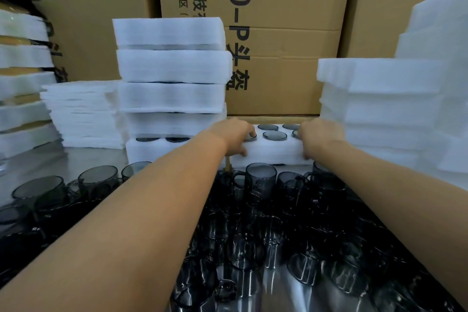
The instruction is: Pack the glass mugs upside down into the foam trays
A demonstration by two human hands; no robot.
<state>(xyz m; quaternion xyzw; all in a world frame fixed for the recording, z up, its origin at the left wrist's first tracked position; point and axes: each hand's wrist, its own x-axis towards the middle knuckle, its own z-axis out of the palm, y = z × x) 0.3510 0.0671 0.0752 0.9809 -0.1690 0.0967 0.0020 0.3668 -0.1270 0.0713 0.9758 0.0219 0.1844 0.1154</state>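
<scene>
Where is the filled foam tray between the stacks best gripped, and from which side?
At its two ends, from the near side, where the left hand and right hand are. The foam tray is a wide, level block with mug bases showing on top; an even hold probably keeps it flat.

- Foam tray [271, 152]: white, thick, lying flat at centre. The left hand [234, 134] grips its left end and the right hand [316, 137] its right end, fingers curled over the top edge.
- Packed mugs [274, 135]: smoky grey glass, seated upside down in the foam tray's round pockets, only the circular bases showing.
- Tray stack [172, 66]: white filled trays piled several high, just left of the foam tray. Dark mug bases show on top of the lowest one.
- Spare trays [385, 99]: white, piled unevenly, to the right of the foam tray.
- Loose mugs [260, 180]: smoky grey glass with handles, mostly upright with mouths up, crowded together in front of the foam tray.
</scene>
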